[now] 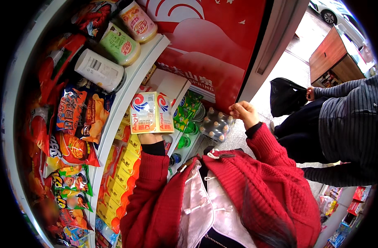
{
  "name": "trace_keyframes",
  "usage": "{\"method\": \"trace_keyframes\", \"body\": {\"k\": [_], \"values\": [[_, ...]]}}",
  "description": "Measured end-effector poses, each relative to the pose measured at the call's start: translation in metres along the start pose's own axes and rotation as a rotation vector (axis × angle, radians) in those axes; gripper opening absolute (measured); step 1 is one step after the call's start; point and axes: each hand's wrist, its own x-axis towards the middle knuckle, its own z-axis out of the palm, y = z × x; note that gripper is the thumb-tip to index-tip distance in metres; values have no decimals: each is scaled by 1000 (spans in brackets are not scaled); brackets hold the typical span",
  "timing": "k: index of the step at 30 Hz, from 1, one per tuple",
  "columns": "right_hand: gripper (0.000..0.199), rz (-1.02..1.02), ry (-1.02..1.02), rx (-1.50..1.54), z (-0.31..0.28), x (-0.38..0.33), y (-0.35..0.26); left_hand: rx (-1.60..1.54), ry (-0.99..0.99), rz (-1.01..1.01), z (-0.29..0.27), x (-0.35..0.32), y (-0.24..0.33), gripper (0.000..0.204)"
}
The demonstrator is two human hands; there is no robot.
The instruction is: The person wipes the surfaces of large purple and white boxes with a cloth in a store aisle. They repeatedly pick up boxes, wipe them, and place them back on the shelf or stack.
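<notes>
White carton pack (pixel 151 112) hides the gripping left hand (pixel 149 138); right hand (pixel 243 112) seemingly pinched empty.

In the upper left of the frame three round tubs (pixel 114 45) lie on a white shelf (pixel 133 78). Below them, at the left, hang colourful snack bags (pixel 79 115). Yellow boxes (pixel 123 173) fill the lower shelf. A pack of bottles (pixel 215 126) stands in the middle. At the right another person holds a black bag (pixel 286 97).
</notes>
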Motion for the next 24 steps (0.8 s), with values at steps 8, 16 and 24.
{"method": "trace_keyframes", "body": {"k": [8, 16, 24], "values": [[39, -257, -380, -123, 78, -7, -10, -237, -304, -415, 21, -22, 24, 48], [58, -415, -486, -401, 90, -20, -14, -31, -12, -279, 15, -32, 28, 41], [83, -758, -380, -749, 106, -21, -13, -245, -32, -423, 35, -33, 26, 48]]}}
